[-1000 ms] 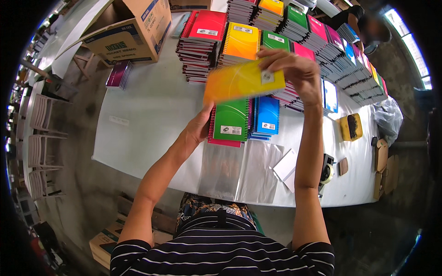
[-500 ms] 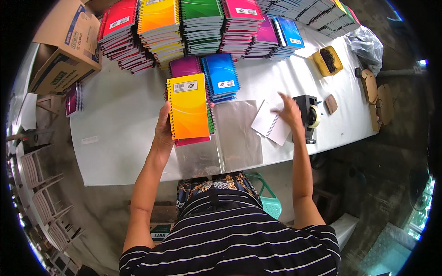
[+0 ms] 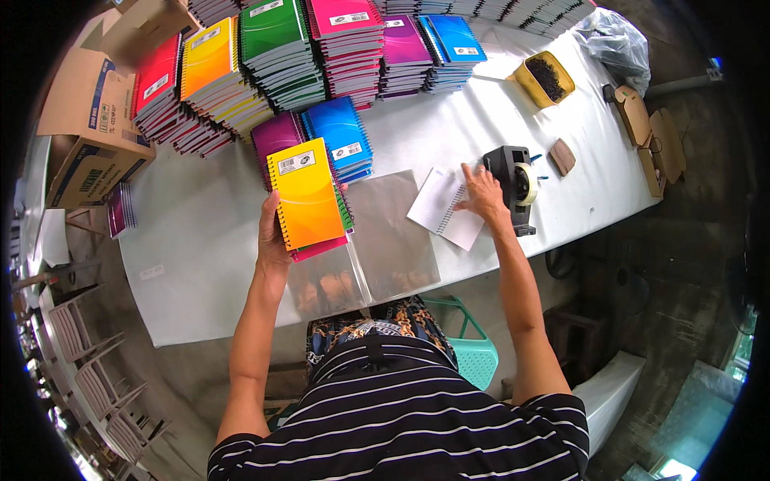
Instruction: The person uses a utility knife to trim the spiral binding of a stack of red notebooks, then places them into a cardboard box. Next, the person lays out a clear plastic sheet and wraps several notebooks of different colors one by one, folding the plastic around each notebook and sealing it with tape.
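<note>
My left hand (image 3: 273,232) grips a small stack of spiral notebooks topped by a yellow-orange one (image 3: 308,194), held just above the table's near edge. Under it show a green and a pink cover. My right hand (image 3: 484,192) is stretched out to the right, fingers apart, resting at a black tape dispenser (image 3: 516,181) and over a white sheet of paper (image 3: 443,208). Clear plastic sleeves (image 3: 377,240) lie flat between the two hands. Behind the held stack sit short piles of purple (image 3: 271,136) and blue notebooks (image 3: 340,132).
Tall rows of red, yellow, green, pink and blue notebooks (image 3: 281,56) line the far side of the white table (image 3: 200,240). Cardboard boxes (image 3: 88,120) stand at the left. A yellow tub (image 3: 545,78) and a plastic bag (image 3: 613,40) sit far right. A teal stool (image 3: 469,353) is below.
The right hand let go of the yellow notebook and reached right to the tape dispenser. The left hand brought the notebook stack down toward the near edge and holds it.
</note>
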`<move>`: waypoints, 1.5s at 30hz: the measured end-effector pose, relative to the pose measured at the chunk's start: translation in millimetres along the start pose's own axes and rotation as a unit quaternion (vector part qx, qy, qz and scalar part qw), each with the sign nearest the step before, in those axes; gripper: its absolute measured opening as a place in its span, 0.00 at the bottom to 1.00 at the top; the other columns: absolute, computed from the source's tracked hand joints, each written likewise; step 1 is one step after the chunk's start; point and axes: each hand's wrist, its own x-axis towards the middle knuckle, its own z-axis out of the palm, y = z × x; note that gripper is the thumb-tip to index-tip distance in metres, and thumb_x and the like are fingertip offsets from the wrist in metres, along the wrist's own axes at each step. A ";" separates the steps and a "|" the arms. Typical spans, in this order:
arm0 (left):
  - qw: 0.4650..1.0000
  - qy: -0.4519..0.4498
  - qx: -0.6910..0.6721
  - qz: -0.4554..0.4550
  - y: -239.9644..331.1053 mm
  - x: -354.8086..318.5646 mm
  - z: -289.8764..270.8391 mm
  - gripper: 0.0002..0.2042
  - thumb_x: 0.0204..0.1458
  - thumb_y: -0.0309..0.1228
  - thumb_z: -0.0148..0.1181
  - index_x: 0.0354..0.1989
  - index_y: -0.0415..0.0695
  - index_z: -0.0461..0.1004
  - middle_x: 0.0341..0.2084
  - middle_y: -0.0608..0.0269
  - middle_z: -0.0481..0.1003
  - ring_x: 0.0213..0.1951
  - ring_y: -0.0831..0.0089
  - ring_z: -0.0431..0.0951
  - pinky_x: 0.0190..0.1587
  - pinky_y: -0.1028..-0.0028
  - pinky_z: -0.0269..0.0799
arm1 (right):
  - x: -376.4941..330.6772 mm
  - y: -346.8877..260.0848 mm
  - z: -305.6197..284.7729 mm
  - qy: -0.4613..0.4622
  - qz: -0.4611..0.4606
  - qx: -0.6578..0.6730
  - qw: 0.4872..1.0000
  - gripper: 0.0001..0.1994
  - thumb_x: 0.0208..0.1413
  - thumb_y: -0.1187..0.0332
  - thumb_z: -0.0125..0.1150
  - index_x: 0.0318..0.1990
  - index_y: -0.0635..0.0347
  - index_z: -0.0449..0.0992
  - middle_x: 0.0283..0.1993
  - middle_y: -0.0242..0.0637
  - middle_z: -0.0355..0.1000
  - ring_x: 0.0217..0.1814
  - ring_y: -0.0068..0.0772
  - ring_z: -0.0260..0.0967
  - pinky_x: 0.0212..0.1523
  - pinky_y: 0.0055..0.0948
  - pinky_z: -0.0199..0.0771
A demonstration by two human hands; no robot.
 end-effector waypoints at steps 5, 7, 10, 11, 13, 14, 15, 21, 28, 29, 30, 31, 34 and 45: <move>1.000 -0.013 -0.025 -0.013 -8.5 7.6 -0.7 0.33 0.53 0.41 0.62 0.63 0.36 0.58 0.59 0.45 0.66 0.59 0.47 0.67 0.62 0.54 0.63 | 9.1 41.8 29.5 -0.077 -0.018 0.092 0.993 0.50 0.36 0.60 0.78 0.65 0.67 0.50 0.46 0.57 0.72 0.46 0.46 0.74 0.42 0.41 0.77; 0.999 0.029 0.007 0.016 -12.3 1.2 -12.3 0.34 0.53 0.41 0.62 0.64 0.36 0.58 0.59 0.44 0.66 0.59 0.47 0.67 0.62 0.54 0.63 | 3.9 34.0 -6.3 -0.120 0.030 0.248 0.961 0.47 0.40 0.62 0.77 0.64 0.68 0.51 0.44 0.56 0.72 0.42 0.39 0.76 0.33 0.35 0.79; 1.000 -0.007 0.026 -0.004 -14.8 2.5 -17.4 0.37 0.53 0.47 0.60 0.66 0.40 0.54 0.60 0.42 0.64 0.60 0.45 0.66 0.59 0.50 0.66 | -5.3 9.5 -39.9 -0.096 0.010 0.617 0.781 0.34 0.56 0.62 0.65 0.63 0.66 0.53 0.29 0.43 0.73 0.29 0.32 0.76 0.28 0.30 0.77; 0.999 0.003 0.032 0.000 -15.2 1.2 -22.7 0.38 0.53 0.47 0.61 0.67 0.40 0.54 0.59 0.41 0.64 0.60 0.46 0.66 0.59 0.49 0.66 | -9.6 -1.3 -46.2 -0.071 0.003 0.712 0.699 0.32 0.57 0.62 0.64 0.63 0.65 0.54 0.29 0.41 0.73 0.28 0.32 0.75 0.29 0.30 0.77; 0.999 0.013 0.045 -0.002 -19.7 6.4 -28.2 0.39 0.52 0.48 0.62 0.67 0.40 0.54 0.59 0.39 0.64 0.60 0.47 0.66 0.59 0.48 0.66 | 3.5 21.3 6.2 0.068 0.026 0.433 0.898 0.36 0.51 0.56 0.69 0.62 0.64 0.57 0.33 0.46 0.73 0.32 0.37 0.75 0.36 0.36 0.76; 1.000 0.002 0.024 -0.015 -20.1 6.6 -28.2 0.38 0.52 0.46 0.62 0.66 0.38 0.55 0.58 0.40 0.65 0.59 0.48 0.67 0.60 0.51 0.66 | 0.4 24.3 41.6 0.134 0.006 0.266 0.954 0.40 0.43 0.50 0.73 0.58 0.65 0.61 0.46 0.58 0.69 0.46 0.55 0.73 0.44 0.48 0.74; 1.000 -0.005 0.005 -0.020 -20.8 3.3 -27.9 0.37 0.52 0.45 0.63 0.64 0.37 0.56 0.58 0.40 0.66 0.59 0.49 0.68 0.61 0.53 0.65 | -2.4 6.5 54.9 0.060 0.052 0.168 0.983 0.43 0.35 0.51 0.78 0.56 0.64 0.62 0.56 0.61 0.62 0.60 0.61 0.62 0.48 0.55 0.71; 1.000 0.000 -0.014 0.011 -5.9 -7.0 -15.8 0.37 0.50 0.43 0.66 0.63 0.35 0.58 0.56 0.41 0.68 0.56 0.53 0.71 0.60 0.57 0.66 | 2.6 -13.1 14.1 0.032 -0.019 0.412 0.910 0.28 0.33 0.66 0.80 0.38 0.65 0.67 0.39 0.46 0.70 0.44 0.37 0.69 0.43 0.36 0.70; 0.996 0.037 0.029 0.079 33.4 -24.1 -11.8 0.33 0.50 0.42 0.66 0.60 0.37 0.62 0.53 0.47 0.71 0.53 0.59 0.74 0.56 0.62 0.72 | 52.1 -97.9 -275.5 0.198 -0.320 0.493 0.784 0.15 0.51 0.66 0.66 0.44 0.63 0.78 0.38 0.33 0.74 0.41 0.21 0.68 0.48 0.22 0.65; 0.994 0.050 0.036 0.093 38.1 -26.8 -8.9 0.33 0.50 0.42 0.66 0.60 0.38 0.62 0.53 0.49 0.71 0.52 0.60 0.75 0.55 0.62 0.72 | 65.5 -121.5 -300.7 0.238 -0.349 0.450 0.787 0.15 0.51 0.65 0.66 0.44 0.63 0.79 0.38 0.32 0.74 0.42 0.21 0.67 0.48 0.22 0.64; 0.992 0.059 0.042 0.101 40.7 -23.4 -3.6 0.33 0.49 0.42 0.67 0.60 0.38 0.62 0.52 0.50 0.72 0.52 0.61 0.75 0.54 0.63 0.73 | 93.2 -129.6 -314.9 0.228 -0.360 0.473 0.771 0.15 0.50 0.65 0.66 0.44 0.62 0.79 0.38 0.34 0.75 0.42 0.24 0.69 0.48 0.24 0.65; 0.990 0.073 0.048 0.111 43.6 -21.9 -1.6 0.33 0.49 0.42 0.67 0.60 0.38 0.63 0.52 0.51 0.72 0.51 0.62 0.76 0.53 0.63 0.74 | 124.3 -136.5 -321.7 0.213 -0.373 0.497 0.754 0.15 0.50 0.65 0.67 0.44 0.62 0.79 0.38 0.36 0.75 0.42 0.28 0.71 0.47 0.27 0.66; 0.995 0.043 0.011 0.090 55.2 -3.6 -1.5 0.31 0.51 0.43 0.66 0.59 0.39 0.64 0.51 0.53 0.73 0.51 0.65 0.75 0.54 0.65 0.73 | 205.1 -124.0 -315.7 0.429 -0.335 0.067 0.836 0.14 0.48 0.66 0.67 0.43 0.60 0.80 0.37 0.40 0.76 0.42 0.39 0.73 0.45 0.31 0.68; 0.993 0.036 -0.012 0.116 108.3 -24.2 -38.3 0.32 0.52 0.44 0.65 0.61 0.40 0.62 0.54 0.53 0.71 0.54 0.65 0.73 0.57 0.64 0.70 | 93.9 -440.4 -237.5 0.586 -0.516 0.087 0.619 0.10 0.51 0.73 0.56 0.41 0.62 0.77 0.43 0.43 0.76 0.51 0.41 0.72 0.51 0.39 0.71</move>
